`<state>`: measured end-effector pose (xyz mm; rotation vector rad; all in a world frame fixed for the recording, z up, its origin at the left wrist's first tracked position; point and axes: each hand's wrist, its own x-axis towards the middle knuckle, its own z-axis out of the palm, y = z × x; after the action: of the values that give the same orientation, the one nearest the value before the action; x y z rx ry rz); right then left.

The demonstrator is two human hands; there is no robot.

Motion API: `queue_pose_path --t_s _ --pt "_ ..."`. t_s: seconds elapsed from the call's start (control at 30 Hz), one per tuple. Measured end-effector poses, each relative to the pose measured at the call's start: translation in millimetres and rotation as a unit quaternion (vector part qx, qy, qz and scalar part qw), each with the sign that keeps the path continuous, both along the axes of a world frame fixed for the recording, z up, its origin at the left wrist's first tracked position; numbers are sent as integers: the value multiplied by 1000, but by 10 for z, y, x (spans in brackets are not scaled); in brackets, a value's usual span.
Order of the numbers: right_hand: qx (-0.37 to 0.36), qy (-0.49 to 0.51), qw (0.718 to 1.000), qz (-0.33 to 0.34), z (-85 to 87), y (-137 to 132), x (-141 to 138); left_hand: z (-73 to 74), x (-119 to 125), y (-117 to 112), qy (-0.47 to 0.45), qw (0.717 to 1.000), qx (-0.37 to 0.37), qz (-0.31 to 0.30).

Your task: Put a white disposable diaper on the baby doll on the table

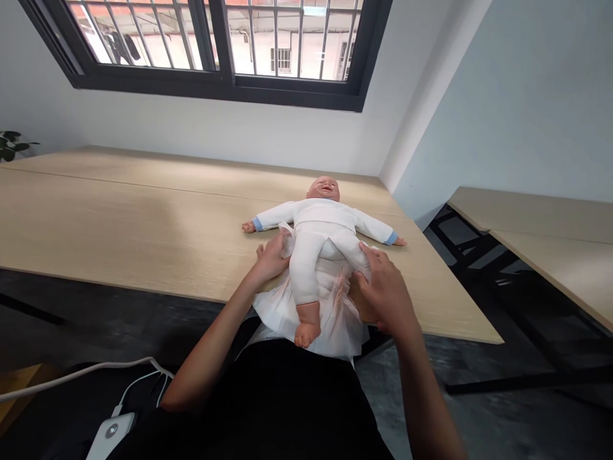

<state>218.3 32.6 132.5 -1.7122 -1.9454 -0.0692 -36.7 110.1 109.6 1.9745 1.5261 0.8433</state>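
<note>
A baby doll (323, 214) in a white suit with blue cuffs lies on its back on the table, arms spread, head toward the window. Beneath its hips and legs is an unfolded white diaper (282, 313), which hangs over the table's front edge. My left hand (272, 259) is closed on the diaper's edge beside the doll's hip. On the other side, my right hand (383, 281) is closed around the doll's leg, thumb and fingers on the white cloth. That leg's foot is mostly hidden by my hand. The other leg points toward me, its bare foot over the diaper.
The wooden table (119, 217) runs along the wall under a barred window (225, 76). A second table (550, 217) stands at the right across a gap. At the lower left are a white device (112, 434) and a cable (96, 367). A plant (14, 145) shows at far left.
</note>
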Motion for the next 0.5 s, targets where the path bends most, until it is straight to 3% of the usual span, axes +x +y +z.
queue_pose_path --t_s 0.1,0.2,0.3,0.4,0.5 --pt "48 -39 998 -27 -26 -62 -156 -19 -36 -28 94 993 14 73" --pt "72 -42 995 46 -116 -129 -427 -27 -62 -68 141 982 49 117" --pt "40 -55 991 119 -225 -149 -645 -25 -81 -108 154 982 88 64" --pt "5 -93 989 116 -268 -144 -712 -24 -114 -125 180 980 83 13" --pt "-24 -135 981 138 -212 -156 -673 -13 -173 -102 214 972 95 8"
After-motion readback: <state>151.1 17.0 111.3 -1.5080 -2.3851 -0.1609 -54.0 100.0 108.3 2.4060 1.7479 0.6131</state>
